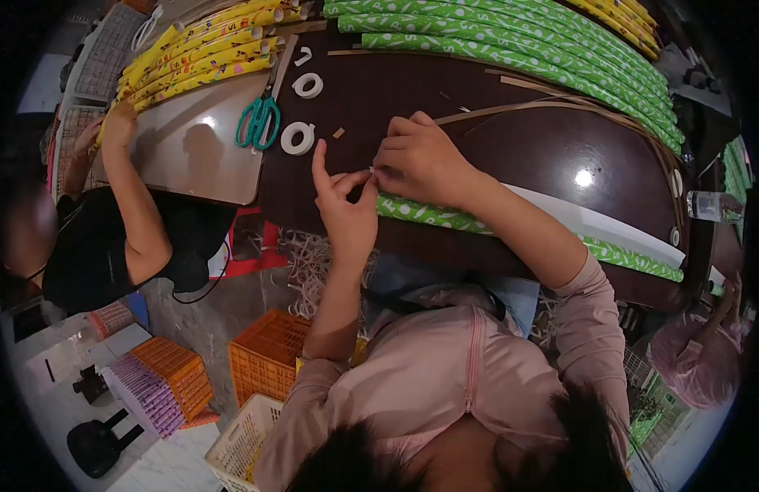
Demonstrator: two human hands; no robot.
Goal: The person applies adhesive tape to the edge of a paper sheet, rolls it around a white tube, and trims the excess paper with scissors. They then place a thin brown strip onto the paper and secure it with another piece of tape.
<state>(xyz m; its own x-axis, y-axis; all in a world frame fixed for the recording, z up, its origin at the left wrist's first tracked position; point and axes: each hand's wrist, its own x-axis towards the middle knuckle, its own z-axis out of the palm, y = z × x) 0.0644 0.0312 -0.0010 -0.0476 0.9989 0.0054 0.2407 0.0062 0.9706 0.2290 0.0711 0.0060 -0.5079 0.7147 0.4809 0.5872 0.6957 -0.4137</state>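
Observation:
My left hand (348,209) is closed at thumb and fingers, with its index finger pointing up. Its fingertips meet those of my right hand (420,160), which is closed in a pinch. A tiny whitish bit shows where they meet, too small to name. Just below my right hand is the end of a roll of green patterned wrapping paper (433,215). The roll stretches right under my right forearm along the table's near edge, with its white inner side (560,215) partly unrolled. Left of my hands lie a white tape roll (297,138) and a small brown scrap (338,132).
Teal scissors (257,123) and another tape roll (307,85) lie on the dark table (355,82). Green rolls (494,49) and yellow rolls (207,57) are stacked at the back. A co-worker's arm (134,180) is at left; orange crates (269,353) stand below.

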